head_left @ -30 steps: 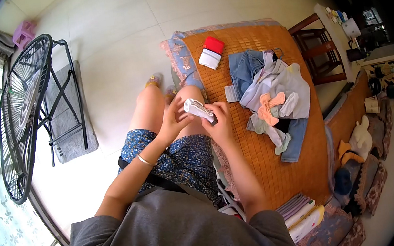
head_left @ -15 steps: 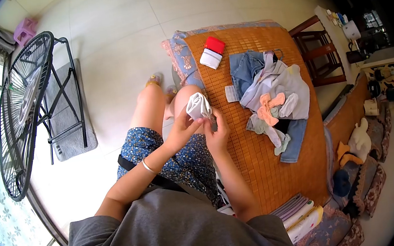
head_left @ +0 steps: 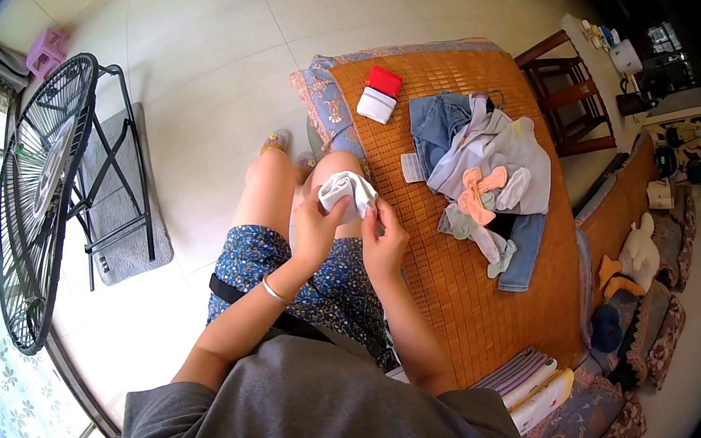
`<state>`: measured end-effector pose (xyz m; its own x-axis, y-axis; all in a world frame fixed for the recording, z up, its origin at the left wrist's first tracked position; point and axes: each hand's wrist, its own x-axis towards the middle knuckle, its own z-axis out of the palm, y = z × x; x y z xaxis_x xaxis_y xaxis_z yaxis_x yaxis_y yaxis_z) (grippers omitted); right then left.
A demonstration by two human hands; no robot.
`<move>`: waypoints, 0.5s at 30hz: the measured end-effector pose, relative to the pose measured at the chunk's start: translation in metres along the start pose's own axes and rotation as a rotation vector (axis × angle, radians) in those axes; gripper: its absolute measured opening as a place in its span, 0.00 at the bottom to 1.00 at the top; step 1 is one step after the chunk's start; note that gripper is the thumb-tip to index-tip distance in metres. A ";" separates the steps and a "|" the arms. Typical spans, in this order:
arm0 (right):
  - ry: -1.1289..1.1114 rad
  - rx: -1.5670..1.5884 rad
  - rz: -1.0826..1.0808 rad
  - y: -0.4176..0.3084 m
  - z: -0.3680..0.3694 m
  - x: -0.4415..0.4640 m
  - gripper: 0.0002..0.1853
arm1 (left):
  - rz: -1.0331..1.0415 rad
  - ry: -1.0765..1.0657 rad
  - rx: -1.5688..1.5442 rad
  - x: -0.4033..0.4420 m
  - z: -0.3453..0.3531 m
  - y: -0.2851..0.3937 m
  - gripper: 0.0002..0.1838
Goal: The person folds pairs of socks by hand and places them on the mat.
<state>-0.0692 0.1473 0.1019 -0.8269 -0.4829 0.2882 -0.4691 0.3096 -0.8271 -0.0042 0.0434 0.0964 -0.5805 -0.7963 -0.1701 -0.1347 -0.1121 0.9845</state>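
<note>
Over my knees I hold a small white sock (head_left: pixel 350 186), partly rolled up, between both hands. My left hand (head_left: pixel 317 230), with a bangle on its wrist, grips the rolled end between thumb and fingers. At the other end, my right hand (head_left: pixel 383 237) pinches the loose edge. To the right, on the woven mat (head_left: pixel 438 252), lies a pile of clothes: blue jeans (head_left: pixel 442 124), a light grey top (head_left: pixel 483 154), a peach-coloured sock-like piece (head_left: pixel 478 203) and small pale pieces. Two folded bundles, red (head_left: pixel 384 81) and white (head_left: pixel 376 105), sit farther forward.
A black corded round chair (head_left: pixel 58 189) stands at the left over a grey rug (head_left: pixel 158 207). A wooden chair (head_left: pixel 562 92) is past the mat's far right. Folded cloths (head_left: pixel 524 381) are stacked near my right elbow. Cushions and a white plush toy (head_left: pixel 638 245) lie at the right.
My left hand has shifted slightly left with the rolled end, and the sock's loose edge is now stretched out toward my right hand. The pile and the folded bundles stay put.
</note>
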 end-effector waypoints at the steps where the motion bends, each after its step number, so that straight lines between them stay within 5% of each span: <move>1: 0.000 0.000 -0.001 -0.001 0.002 -0.001 0.13 | 0.029 0.027 0.069 0.000 0.001 0.001 0.13; 9: 0.006 -0.141 -0.109 -0.013 0.018 -0.009 0.16 | 0.050 0.099 0.055 0.002 0.007 -0.002 0.13; 15: -0.022 -0.151 -0.006 -0.011 0.022 -0.003 0.18 | -0.048 -0.096 -0.010 -0.007 0.004 0.001 0.17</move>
<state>-0.0542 0.1274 0.0998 -0.8179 -0.5023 0.2806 -0.5164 0.4259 -0.7429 -0.0037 0.0513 0.0983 -0.6478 -0.7295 -0.2196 -0.1565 -0.1547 0.9755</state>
